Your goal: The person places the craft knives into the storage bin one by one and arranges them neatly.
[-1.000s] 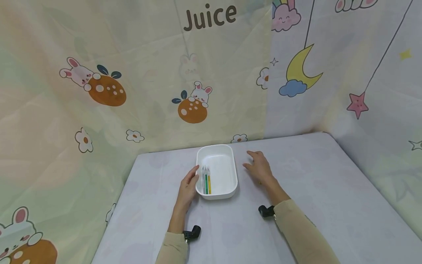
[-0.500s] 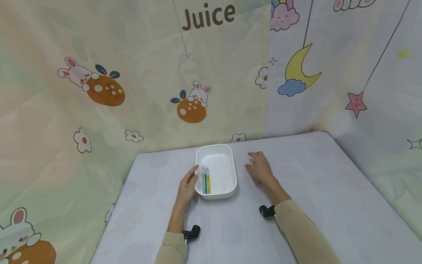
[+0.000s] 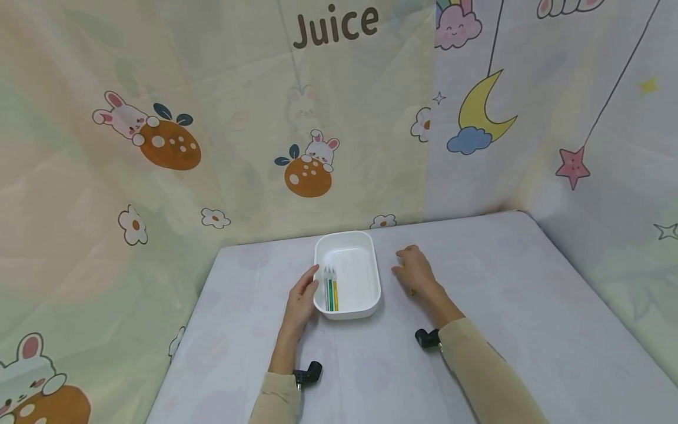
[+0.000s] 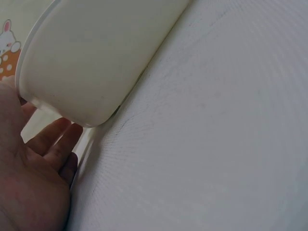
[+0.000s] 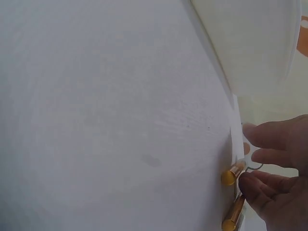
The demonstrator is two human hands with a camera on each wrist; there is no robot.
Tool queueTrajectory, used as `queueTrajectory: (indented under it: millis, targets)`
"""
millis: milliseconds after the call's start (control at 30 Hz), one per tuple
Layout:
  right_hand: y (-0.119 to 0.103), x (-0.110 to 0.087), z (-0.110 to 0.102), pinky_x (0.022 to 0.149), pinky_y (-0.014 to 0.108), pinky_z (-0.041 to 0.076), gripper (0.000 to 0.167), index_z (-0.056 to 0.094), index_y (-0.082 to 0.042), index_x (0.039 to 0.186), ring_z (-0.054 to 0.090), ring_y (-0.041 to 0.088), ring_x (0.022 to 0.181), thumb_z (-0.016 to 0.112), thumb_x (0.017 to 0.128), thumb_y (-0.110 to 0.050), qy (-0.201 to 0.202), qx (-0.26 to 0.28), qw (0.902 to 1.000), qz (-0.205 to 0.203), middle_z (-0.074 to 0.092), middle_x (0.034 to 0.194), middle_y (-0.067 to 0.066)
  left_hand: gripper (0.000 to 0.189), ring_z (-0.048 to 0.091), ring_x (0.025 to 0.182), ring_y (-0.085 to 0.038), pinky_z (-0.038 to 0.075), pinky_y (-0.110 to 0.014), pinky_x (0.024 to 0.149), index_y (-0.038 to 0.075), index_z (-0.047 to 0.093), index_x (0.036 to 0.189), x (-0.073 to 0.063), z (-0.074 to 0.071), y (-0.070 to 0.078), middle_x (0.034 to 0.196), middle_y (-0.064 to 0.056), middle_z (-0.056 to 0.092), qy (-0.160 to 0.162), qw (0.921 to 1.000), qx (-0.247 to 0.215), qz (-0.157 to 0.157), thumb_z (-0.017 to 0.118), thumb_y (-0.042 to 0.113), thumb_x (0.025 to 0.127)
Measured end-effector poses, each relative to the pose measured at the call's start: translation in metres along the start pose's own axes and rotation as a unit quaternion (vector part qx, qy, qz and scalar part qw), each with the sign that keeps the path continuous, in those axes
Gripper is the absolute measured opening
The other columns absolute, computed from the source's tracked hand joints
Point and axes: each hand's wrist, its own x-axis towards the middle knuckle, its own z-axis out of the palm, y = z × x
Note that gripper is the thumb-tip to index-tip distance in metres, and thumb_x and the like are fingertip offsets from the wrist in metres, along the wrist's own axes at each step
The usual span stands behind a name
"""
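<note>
Two gold-ended rods (image 5: 228, 177) are seen under the right hand (image 3: 415, 272), close to its fingertips, with their rounded ends turned back toward the wrist. Their far ends are hidden by the fingers. They are judged to be light, stiff and smooth, hence likely to roll or slip if pressed off-centre; a pinch across the shaft near its middle, one rod at a time, would seem best. The right hand is held with thumb and forefinger apart; whether a rod is touched cannot be told. To the left of that hand stands a white tray (image 3: 360, 277), probably light, thin-walled plastic that could slide if pushed, so best steadied by its rim or side wall. At its opposite wall the left hand (image 3: 302, 298) is placed, fingers loosely spread. Inside, nearest the left hand, three slender forks (image 3: 331, 294), as they appear, are laid side by side. Everything is carried by the cloth-covered table (image 3: 503, 294) beneath both hands.
</note>
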Motion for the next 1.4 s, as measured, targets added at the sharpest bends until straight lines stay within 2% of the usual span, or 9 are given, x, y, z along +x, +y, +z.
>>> queueTrajectory:
  millis: [133, 333, 567, 833, 1100, 1233, 1400]
  targets:
    - [-0.004, 0.001, 0.000, 0.113, 0.058, 0.047, 0.049, 0.060, 0.011, 0.137, 0.055, 0.047, 0.131, 0.072, 0.097, -0.014, -0.015, -0.024, 0.9995, -0.011, 0.058, 0.138, 0.033, 0.040, 0.034, 0.156, -0.020, 0.028, -0.051, 0.128, 0.036, 0.058, 0.147, 0.000, 0.000, 0.002, 0.161, 0.013, 0.046, -0.001, 1.0000, 0.001, -0.003, 0.053, 0.027, 0.108]
    - [-0.004, 0.005, 0.003, 0.110, 0.056, 0.050, 0.045, 0.063, 0.006, 0.137, 0.058, 0.044, 0.127, 0.071, 0.097, -0.014, -0.031, -0.060, 0.9976, -0.016, 0.062, 0.134, 0.029, 0.040, 0.034, 0.156, -0.019, 0.028, -0.050, 0.128, 0.034, 0.058, 0.148, 0.000, 0.000, 0.003, 0.161, 0.012, 0.046, -0.001, 1.0000, 0.005, -0.002, 0.053, 0.027, 0.109]
    - [-0.006, 0.008, 0.004, 0.107, 0.054, 0.052, 0.042, 0.066, 0.005, 0.134, 0.059, 0.041, 0.123, 0.072, 0.096, -0.013, -0.038, -0.080, 0.9957, -0.028, 0.063, 0.129, 0.028, 0.039, 0.035, 0.156, -0.020, 0.030, -0.051, 0.128, 0.036, 0.058, 0.147, -0.002, 0.001, 0.005, 0.161, 0.013, 0.046, 0.004, 0.9999, 0.011, 0.004, 0.053, 0.030, 0.109]
    - [-0.010, 0.007, 0.003, 0.106, 0.054, 0.053, 0.043, 0.061, 0.005, 0.140, 0.058, 0.042, 0.125, 0.066, 0.099, -0.008, -0.051, -0.105, 0.9931, -0.019, 0.059, 0.133, 0.029, 0.039, 0.035, 0.156, -0.019, 0.029, -0.051, 0.128, 0.037, 0.057, 0.147, -0.002, 0.003, 0.005, 0.162, 0.013, 0.045, 0.004, 0.9999, 0.010, 0.000, 0.053, 0.029, 0.109]
    - [-0.012, 0.009, 0.003, 0.106, 0.052, 0.054, 0.044, 0.062, 0.005, 0.138, 0.060, 0.040, 0.124, 0.054, 0.095, 0.005, -0.058, -0.080, 0.9951, -0.003, 0.059, 0.133, 0.027, 0.038, 0.034, 0.156, -0.020, 0.028, -0.052, 0.128, 0.039, 0.058, 0.146, -0.001, 0.003, 0.005, 0.162, 0.013, 0.045, 0.007, 0.9999, 0.013, -0.007, 0.054, 0.033, 0.108]
    - [-0.014, 0.009, 0.003, 0.110, 0.052, 0.052, 0.043, 0.063, 0.005, 0.137, 0.057, 0.041, 0.130, 0.054, 0.096, 0.005, -0.061, -0.061, 0.9963, 0.006, 0.059, 0.135, 0.026, 0.039, 0.033, 0.157, -0.021, 0.028, -0.052, 0.128, 0.038, 0.057, 0.147, -0.001, 0.002, 0.005, 0.164, 0.009, 0.044, 0.005, 0.9999, 0.013, -0.002, 0.052, 0.030, 0.109]
    - [-0.015, 0.009, 0.005, 0.108, 0.052, 0.053, 0.038, 0.065, 0.006, 0.134, 0.057, 0.042, 0.130, 0.053, 0.099, 0.003, -0.070, -0.048, 0.9963, 0.008, 0.058, 0.134, 0.027, 0.041, 0.033, 0.157, -0.022, 0.028, -0.053, 0.128, 0.034, 0.056, 0.149, -0.003, 0.002, 0.005, 0.163, 0.009, 0.044, 0.004, 0.9999, 0.014, -0.002, 0.051, 0.028, 0.109]
